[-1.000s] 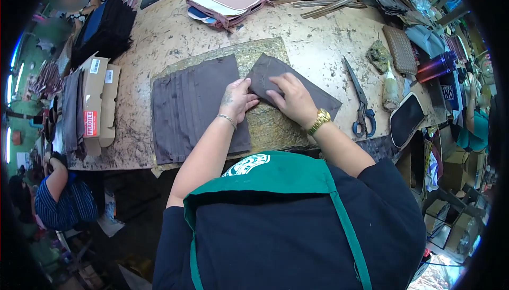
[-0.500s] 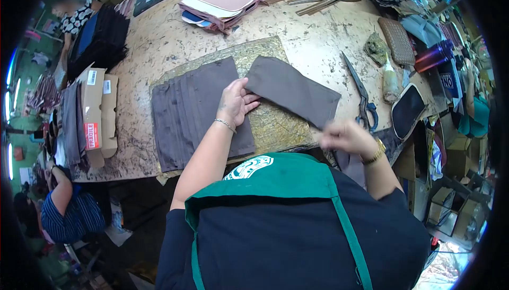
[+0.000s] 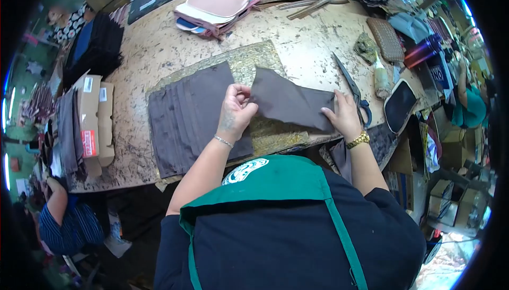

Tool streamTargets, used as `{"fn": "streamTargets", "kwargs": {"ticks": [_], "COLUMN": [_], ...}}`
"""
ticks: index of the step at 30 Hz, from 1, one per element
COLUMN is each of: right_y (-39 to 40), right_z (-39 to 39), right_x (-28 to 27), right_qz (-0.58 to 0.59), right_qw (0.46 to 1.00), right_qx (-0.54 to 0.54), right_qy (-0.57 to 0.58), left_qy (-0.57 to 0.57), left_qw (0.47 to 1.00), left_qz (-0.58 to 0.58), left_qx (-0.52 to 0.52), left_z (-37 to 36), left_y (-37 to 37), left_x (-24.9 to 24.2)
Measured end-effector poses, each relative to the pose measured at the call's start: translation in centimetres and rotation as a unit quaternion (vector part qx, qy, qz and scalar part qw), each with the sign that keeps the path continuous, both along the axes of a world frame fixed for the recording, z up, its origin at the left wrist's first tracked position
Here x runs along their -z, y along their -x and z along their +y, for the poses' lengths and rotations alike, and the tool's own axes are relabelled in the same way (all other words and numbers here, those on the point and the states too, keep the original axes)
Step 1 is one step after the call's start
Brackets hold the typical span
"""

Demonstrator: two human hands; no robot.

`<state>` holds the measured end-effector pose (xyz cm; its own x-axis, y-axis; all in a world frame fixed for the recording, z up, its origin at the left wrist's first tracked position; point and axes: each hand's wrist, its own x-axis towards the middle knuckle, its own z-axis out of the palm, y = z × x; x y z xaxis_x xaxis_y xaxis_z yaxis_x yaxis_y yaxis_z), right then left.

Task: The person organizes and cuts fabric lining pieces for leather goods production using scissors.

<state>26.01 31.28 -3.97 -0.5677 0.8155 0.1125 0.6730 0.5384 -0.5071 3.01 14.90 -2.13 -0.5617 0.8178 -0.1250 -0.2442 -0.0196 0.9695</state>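
A dark brown fabric piece (image 3: pixel 291 100) stretches between my two hands above the worktable. My left hand (image 3: pixel 237 107) pinches its left edge, fingers curled. At the other end, my right hand (image 3: pixel 345 115) grips the right edge between thumb and fingers. Left of it, a row of overlapping dark fabric pieces (image 3: pixel 183 112) lies on a worn yellowish board (image 3: pixel 268 54). My left wrist and hand overlap the right side of that row.
Scissors (image 3: pixel 352 83) and a glue bottle (image 3: pixel 381 78) lie to the right, near a woven pouch (image 3: pixel 385 40) and a purple tumbler (image 3: pixel 422 51). Cut pink and white panels (image 3: pixel 214 6) are stacked at the back. A cardboard box (image 3: pixel 90 125) stands left; a co-worker in stripes (image 3: pixel 71 226) is beyond.
My right hand has moved up from the table's front edge and taken the fabric's right end. My left hand's fingers have curled closed on the left edge.
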Motion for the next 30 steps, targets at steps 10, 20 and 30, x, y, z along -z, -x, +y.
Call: {"fn": "streamTargets", "kwargs": {"ticks": [10,20,30], "right_y": [1.8,6.4,22.8], "right_z": [2.7,-1.8,3.7], "right_x": [1.1,-17.4,-14.4], "right_qz": [0.107,0.162,0.131], "right_qw": [0.989,0.836,0.828], "right_qx": [-0.051,-0.509,-0.543], "right_qy": [0.093,-0.123,0.043], "left_qy": [0.184,-0.117,0.074], "left_qw": [0.973,0.863,0.992], "left_qz": [0.136,0.454,0.103], "left_qx": [0.024,0.185,0.016], "left_z": [2.5,1.9,-8.6], "left_y": [3.4,-0.9,-3.9], "left_x": [-1.5,-6.5,-3.2]}}
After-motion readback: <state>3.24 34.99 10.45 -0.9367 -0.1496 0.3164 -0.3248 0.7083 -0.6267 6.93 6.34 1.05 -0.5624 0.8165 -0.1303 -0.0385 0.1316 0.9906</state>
